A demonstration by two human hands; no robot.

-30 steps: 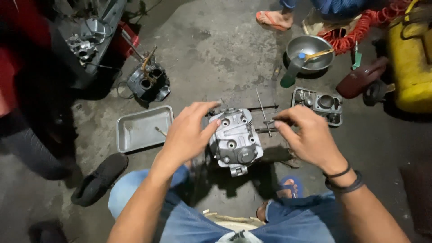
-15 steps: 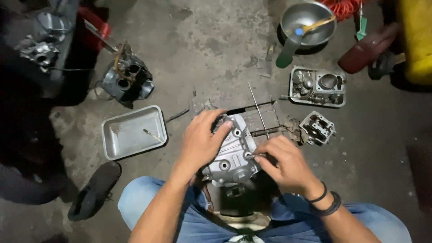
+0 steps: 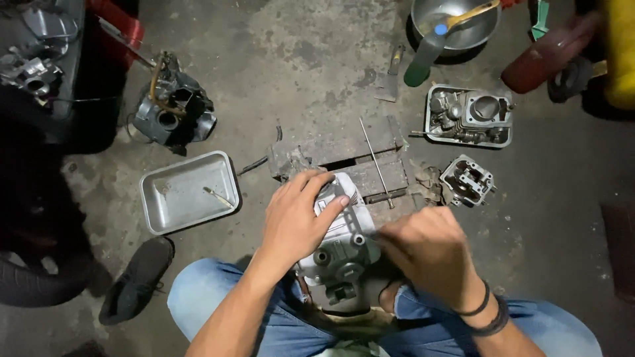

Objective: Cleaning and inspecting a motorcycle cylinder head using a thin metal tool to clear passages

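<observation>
Denim-clad knees frame a grey cast-metal engine cylinder head point(image 3: 340, 254) resting between them on the concrete floor point(image 3: 317, 73); the left hand point(image 3: 297, 221) lies spread over its finned top with fingers clasping the casting, while the right hand point(image 3: 426, 254), blurred, is curled at its right edge, though what it pinches cannot be told. Just beyond sit worn wooden blocks point(image 3: 360, 162) with one thin rod point(image 3: 376, 158) across them, and a shallow rectangular steel tray point(image 3: 188, 192) holding one small bolt point(image 3: 217, 196). Farther off, a second tray point(image 3: 469, 119) carries engine parts, a smaller head point(image 3: 468, 180) lies bare, and a round steel bowl point(image 3: 456, 23) holds a brush.
</observation>
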